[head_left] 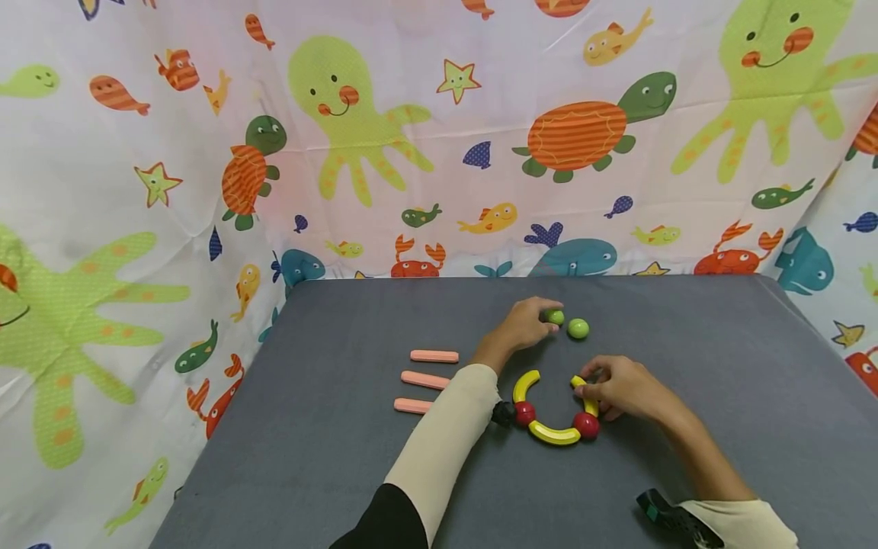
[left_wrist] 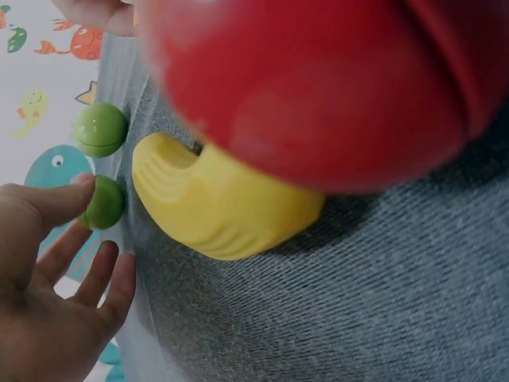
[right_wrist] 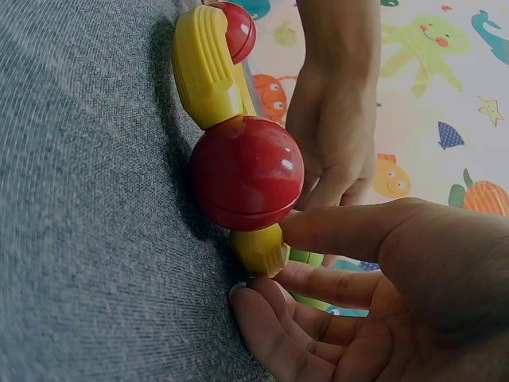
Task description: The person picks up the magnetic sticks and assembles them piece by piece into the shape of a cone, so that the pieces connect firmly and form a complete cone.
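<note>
My left hand (head_left: 523, 325) holds a green ball (head_left: 556, 318) between thumb and fingers near the back of the table. A second green ball (head_left: 578, 329) lies just to its right. Nearer the front, three yellow curved pieces and two red balls are joined into a U that opens toward the back. My right hand (head_left: 627, 387) pinches the right-hand yellow curved piece (right_wrist: 258, 249), next to the right red ball (head_left: 586, 425). At the bottom of the U is another yellow curved piece (head_left: 554, 435); the left red ball (head_left: 524, 414) and left yellow curved piece (head_left: 525, 386) complete it.
Three peach-coloured sticks (head_left: 434, 356) lie left of the U, two partly behind my left sleeve (head_left: 446, 442). A dark grey cloth covers the table (head_left: 309, 457). Behind it hangs a curtain (head_left: 405, 69) printed with sea animals.
</note>
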`<control>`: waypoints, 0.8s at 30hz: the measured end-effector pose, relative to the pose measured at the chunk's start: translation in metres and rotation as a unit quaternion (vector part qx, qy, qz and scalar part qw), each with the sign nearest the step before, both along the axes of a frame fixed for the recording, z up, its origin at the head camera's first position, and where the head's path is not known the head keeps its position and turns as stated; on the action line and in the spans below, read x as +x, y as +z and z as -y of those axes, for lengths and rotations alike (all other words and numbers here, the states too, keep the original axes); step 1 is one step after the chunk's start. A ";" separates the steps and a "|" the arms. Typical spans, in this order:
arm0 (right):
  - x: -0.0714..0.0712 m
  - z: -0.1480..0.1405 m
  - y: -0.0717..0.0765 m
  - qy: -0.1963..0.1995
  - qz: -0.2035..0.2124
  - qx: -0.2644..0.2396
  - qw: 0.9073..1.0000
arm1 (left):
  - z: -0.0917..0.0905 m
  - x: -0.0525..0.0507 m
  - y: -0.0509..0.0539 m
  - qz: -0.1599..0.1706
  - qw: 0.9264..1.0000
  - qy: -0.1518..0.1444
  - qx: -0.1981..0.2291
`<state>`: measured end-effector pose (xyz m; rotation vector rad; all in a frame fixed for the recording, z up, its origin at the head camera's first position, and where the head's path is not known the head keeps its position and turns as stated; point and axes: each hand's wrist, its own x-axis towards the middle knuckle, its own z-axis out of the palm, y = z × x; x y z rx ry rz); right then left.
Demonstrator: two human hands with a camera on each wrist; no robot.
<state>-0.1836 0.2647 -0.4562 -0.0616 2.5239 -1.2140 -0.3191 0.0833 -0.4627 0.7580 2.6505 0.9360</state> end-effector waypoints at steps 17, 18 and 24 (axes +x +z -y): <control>-0.002 0.002 -0.001 -0.001 0.001 0.006 1.000 | 0.011 0.002 -0.002 -0.003 0.997 0.063 0.047; -0.002 0.003 -0.001 -0.001 0.003 0.006 1.000 | 0.013 0.003 -0.001 -0.007 0.997 0.061 0.050; -0.002 0.003 0.002 -0.003 0.008 0.013 1.000 | 0.024 0.011 0.004 -0.028 0.996 0.035 0.082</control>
